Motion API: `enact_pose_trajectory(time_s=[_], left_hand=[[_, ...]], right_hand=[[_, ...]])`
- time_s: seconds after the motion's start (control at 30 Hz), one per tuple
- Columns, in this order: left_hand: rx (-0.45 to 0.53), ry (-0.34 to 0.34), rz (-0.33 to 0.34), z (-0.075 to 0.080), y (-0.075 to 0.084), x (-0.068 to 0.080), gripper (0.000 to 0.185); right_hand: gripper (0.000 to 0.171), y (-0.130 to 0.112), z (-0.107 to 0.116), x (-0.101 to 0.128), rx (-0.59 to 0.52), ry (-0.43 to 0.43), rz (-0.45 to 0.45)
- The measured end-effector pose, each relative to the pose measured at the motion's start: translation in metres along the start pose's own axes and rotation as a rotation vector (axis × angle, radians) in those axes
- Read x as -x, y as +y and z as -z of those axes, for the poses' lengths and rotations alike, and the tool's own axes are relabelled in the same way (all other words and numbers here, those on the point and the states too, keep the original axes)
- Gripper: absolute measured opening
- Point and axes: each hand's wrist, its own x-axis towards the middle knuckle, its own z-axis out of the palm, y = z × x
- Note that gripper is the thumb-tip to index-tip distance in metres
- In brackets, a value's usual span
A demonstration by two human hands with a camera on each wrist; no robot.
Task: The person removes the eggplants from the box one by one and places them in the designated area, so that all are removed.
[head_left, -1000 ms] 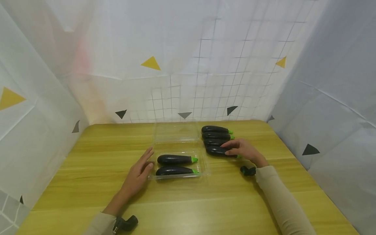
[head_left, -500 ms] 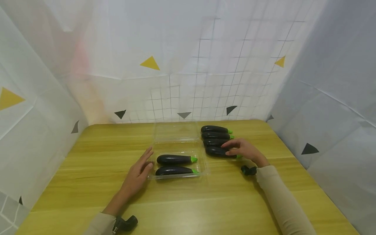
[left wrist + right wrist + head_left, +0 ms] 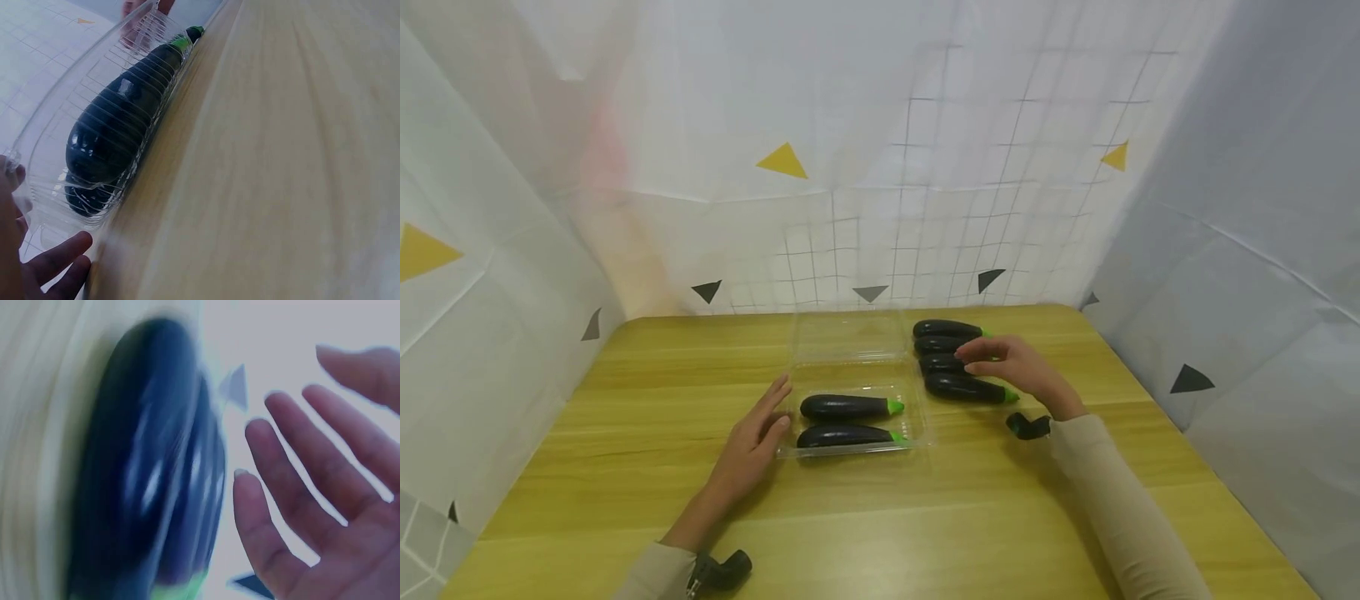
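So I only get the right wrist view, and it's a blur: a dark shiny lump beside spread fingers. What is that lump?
Observer: An eggplant. The head view shows a row of four eggplants lying on the wooden table.
Visitor: Is the hand holding one?
Observer: No. The right hand is above the row with its fingers spread, gripping nothing.
Visitor: And the other hand?
Observer: The left hand lies flat, its fingers touching the left edge of a clear plastic container with its lid open.
Visitor: Anything inside?
Observer: Two more eggplants, side by side.
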Motion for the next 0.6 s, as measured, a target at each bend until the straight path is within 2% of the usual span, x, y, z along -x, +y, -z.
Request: enact_pose_trajectory(time_s=[0.27,0.47,0.6], left_hand=[[0.004,0.001,0.01,0.002,0.02,-0.003,0.05],[0.001,0.0,0.015,0.0,0.004,0.0,0.052],[-0.011,-0.008,0.017,0.001,-0.003,0.001,0.052]], right_hand=[[0.037,-0.051,-0.023,-0.021,-0.078,-0.014,0.007],[0.037,-0.077,-0.042,-0.039,-0.159,-0.074,0.057],[0.037,-0.086,-0.054,-0.05,-0.125,-0.119,0.071]])
